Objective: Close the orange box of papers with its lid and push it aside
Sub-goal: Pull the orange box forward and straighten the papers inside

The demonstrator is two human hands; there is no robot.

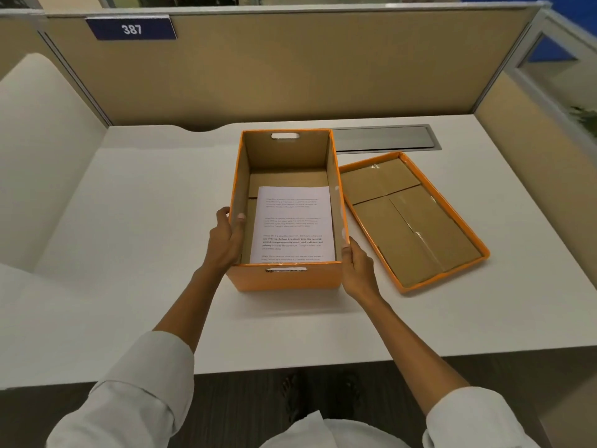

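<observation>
I have my left hand [226, 236] wrapped over the left wall of the open orange cardboard box [284, 279], thumb hooked inside the rim and fingers curled on the outside. My right hand [357, 270] lies flat against the box's right wall near the front corner, fingers together and pressed to the orange side. So both hands clamp the box between them, neither one closed into a fist.

The box stands upright on the white desk [145, 237], roughly in the middle, with a handle slot in its near and far end walls. Inside, on the brown floor, lies a white printed sheet of paper [294, 224], toward the near end and right side.

The orange-rimmed cardboard lid [416, 218] lies upside down on the desk just to the right of the box, its near-left edge touching or almost touching the box wall; I cannot tell which. Behind the lid a grey metal cable flap [384, 139] is set into the desk. A blue plate reading 387 [131, 29] sits on the beige partition [290, 66] beyond.
</observation>
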